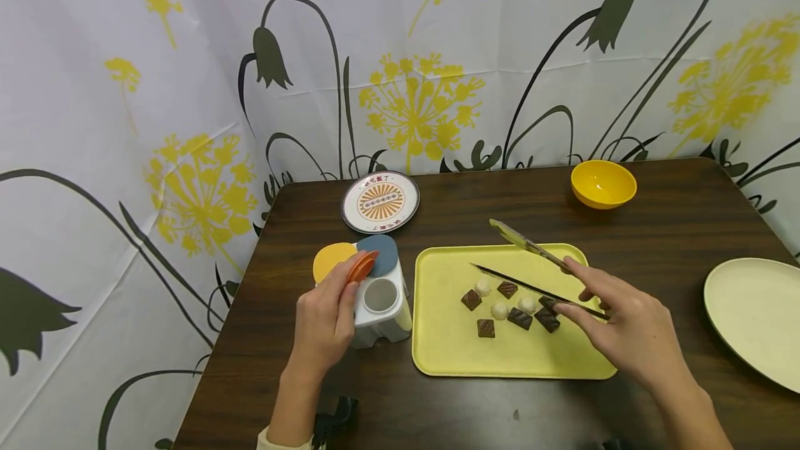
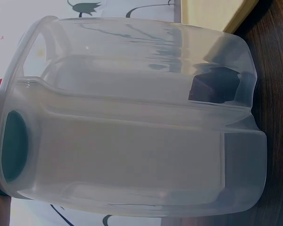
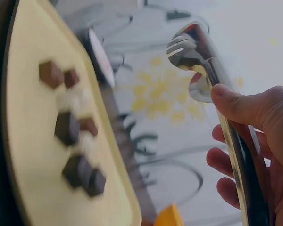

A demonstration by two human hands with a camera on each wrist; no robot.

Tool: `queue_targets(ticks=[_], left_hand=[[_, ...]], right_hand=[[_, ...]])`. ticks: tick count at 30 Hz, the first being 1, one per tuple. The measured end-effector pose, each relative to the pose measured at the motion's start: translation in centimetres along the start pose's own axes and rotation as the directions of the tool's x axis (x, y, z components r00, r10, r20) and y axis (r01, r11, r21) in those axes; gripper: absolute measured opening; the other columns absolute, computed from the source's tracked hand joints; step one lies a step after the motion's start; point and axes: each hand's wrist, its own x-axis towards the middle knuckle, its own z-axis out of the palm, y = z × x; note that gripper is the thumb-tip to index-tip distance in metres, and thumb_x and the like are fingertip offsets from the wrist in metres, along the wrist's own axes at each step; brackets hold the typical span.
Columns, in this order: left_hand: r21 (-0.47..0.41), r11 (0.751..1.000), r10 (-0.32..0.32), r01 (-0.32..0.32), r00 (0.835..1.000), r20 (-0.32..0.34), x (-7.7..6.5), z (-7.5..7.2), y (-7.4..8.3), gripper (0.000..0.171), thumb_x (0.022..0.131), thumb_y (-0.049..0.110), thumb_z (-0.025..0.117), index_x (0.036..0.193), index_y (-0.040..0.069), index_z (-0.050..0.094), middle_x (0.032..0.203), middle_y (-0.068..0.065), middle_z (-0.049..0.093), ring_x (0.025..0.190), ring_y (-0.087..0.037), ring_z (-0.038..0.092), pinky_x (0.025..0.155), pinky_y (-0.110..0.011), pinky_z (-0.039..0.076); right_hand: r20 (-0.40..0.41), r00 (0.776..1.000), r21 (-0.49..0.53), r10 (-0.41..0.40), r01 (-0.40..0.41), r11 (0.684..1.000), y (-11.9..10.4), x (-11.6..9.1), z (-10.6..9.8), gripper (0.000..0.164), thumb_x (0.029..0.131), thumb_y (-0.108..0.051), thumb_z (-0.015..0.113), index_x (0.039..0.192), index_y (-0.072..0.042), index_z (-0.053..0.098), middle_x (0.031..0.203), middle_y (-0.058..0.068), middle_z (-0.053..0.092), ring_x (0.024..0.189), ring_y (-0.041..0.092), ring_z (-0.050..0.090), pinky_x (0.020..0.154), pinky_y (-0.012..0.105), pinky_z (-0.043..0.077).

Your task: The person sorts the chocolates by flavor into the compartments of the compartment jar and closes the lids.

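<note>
My left hand (image 1: 323,318) pinches an orange lid (image 1: 362,266) beside the uncovered round opening of a translucent container (image 1: 382,328). The container's yellow lid (image 1: 333,260) and blue lid (image 1: 378,253) are on. Through its wall, the left wrist view shows a dark piece (image 2: 216,84) near the bottom. My right hand (image 1: 631,325) holds metal tongs (image 3: 226,94), their arms spread apart with nothing between the tips. Below the tongs, a yellow tray (image 1: 446,353) carries brown chocolates (image 1: 485,328), darker chocolates (image 1: 520,318) and white balls (image 1: 500,310).
Behind the container lies a patterned plate (image 1: 381,202). A yellow bowl (image 1: 603,185) stands at the back right, and a cream plate (image 1: 756,318) sits at the right edge of the dark wooden table (image 1: 475,210). A flowered cloth (image 1: 437,33) hangs behind.
</note>
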Motion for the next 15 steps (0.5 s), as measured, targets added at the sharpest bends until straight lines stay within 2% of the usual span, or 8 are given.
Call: queue_targets(ticks=[5, 11, 15], left_hand=[[-0.001, 1.0, 0.001, -0.001, 1.0, 0.002, 0.0, 0.0, 0.0, 0.043, 0.094, 0.01, 0.055, 0.137, 0.013, 0.056, 0.121, -0.003, 0.068, 0.099, -0.021, 0.069, 0.087, -0.043, 0.054], [0.0, 1.0, 0.002, -0.002, 1.0, 0.003, 0.1, 0.0, 0.0, 0.043, 0.093, 0.009, 0.055, 0.136, 0.012, 0.057, 0.12, -0.004, 0.068, 0.099, -0.021, 0.069, 0.087, -0.043, 0.054], [-0.002, 1.0, -0.007, 0.007, 1.0, 0.007, 0.1, 0.0, 0.1, 0.044, 0.093, 0.008, 0.056, 0.136, 0.012, 0.057, 0.12, -0.005, 0.068, 0.1, -0.022, 0.069, 0.087, -0.043, 0.054]], right_hand=[[0.033, 0.992, -0.047, 0.125, -0.123, 0.991, 2.5, -2.2, -0.7, 0.073, 0.067, -0.02, 0.089, 0.135, -0.025, 0.062, 0.079, -0.008, 0.068, 0.056, -0.002, 0.047, 0.043, 0.025, 0.032], [0.059, 0.976, -0.101, 0.209, -0.202, 0.974, 4.5, -4.6, -1.1, 0.068, 0.072, -0.024, 0.087, 0.135, -0.021, 0.062, 0.075, -0.003, 0.071, 0.051, -0.004, 0.045, 0.043, 0.027, 0.032], [0.1, 0.958, -0.129, 0.269, -0.256, 0.958, 5.3, -5.6, -1.1, 0.067, 0.075, -0.031, 0.084, 0.137, -0.021, 0.06, 0.078, -0.002, 0.072, 0.05, -0.004, 0.044, 0.043, 0.027, 0.031]])
